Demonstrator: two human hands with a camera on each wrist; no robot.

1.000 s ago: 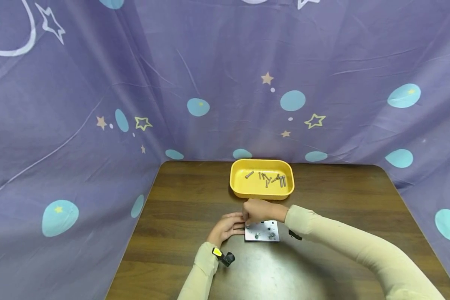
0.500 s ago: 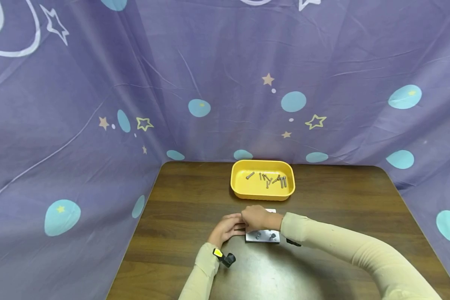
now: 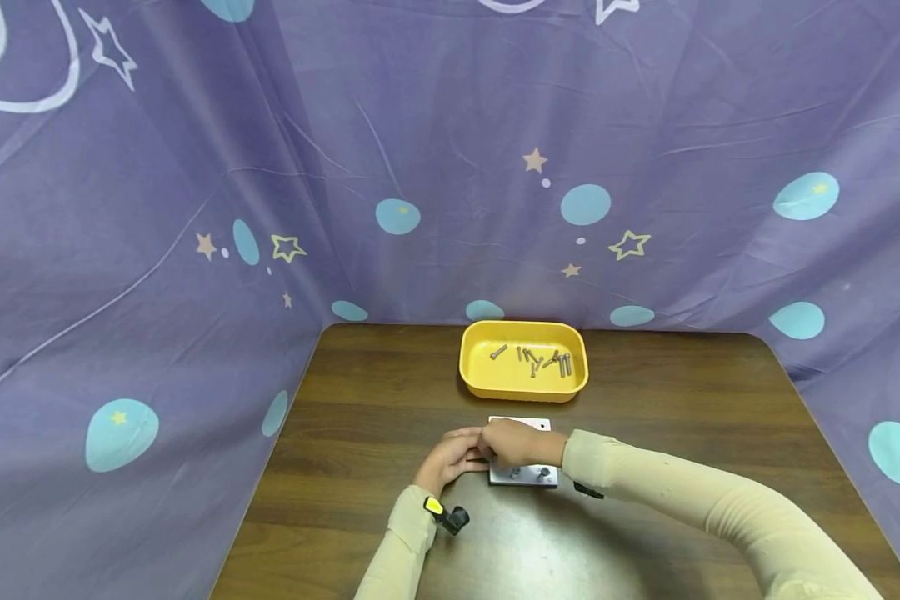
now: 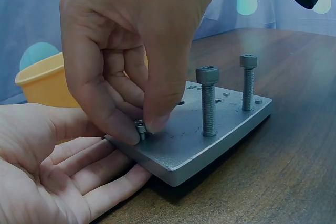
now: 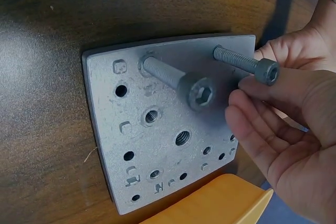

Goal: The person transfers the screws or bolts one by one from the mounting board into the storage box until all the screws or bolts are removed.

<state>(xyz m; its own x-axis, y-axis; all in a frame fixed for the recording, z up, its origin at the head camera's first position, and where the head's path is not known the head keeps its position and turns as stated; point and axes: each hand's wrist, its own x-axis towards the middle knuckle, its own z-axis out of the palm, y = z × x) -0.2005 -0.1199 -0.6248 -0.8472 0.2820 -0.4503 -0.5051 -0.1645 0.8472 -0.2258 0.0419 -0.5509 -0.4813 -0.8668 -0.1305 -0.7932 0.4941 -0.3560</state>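
Observation:
A grey metal plate (image 4: 181, 153) with several holes lies on the table, and two socket head bolts (image 4: 208, 106) stand upright in it near one edge. Between thumb and forefinger, my right hand (image 3: 516, 442) pinches a small socket head screw (image 4: 140, 128) close over the plate's left side. In the right wrist view this screw is hidden behind the fingers. My left hand (image 3: 450, 457) rests on the table with the palm turned up. Its outstretched fingers (image 4: 113, 190) lie against the plate's left edge.
Just behind the plate stands a yellow tray (image 3: 523, 395) with several loose bolts (image 3: 499, 352) in it. The wooden table (image 3: 375, 400) ends at a purple patterned curtain (image 3: 450, 250) at the back and left.
My right hand has come down and toward me over the plate, uncovering its far edge and keeping its pinch. My left hand stays beside the plate.

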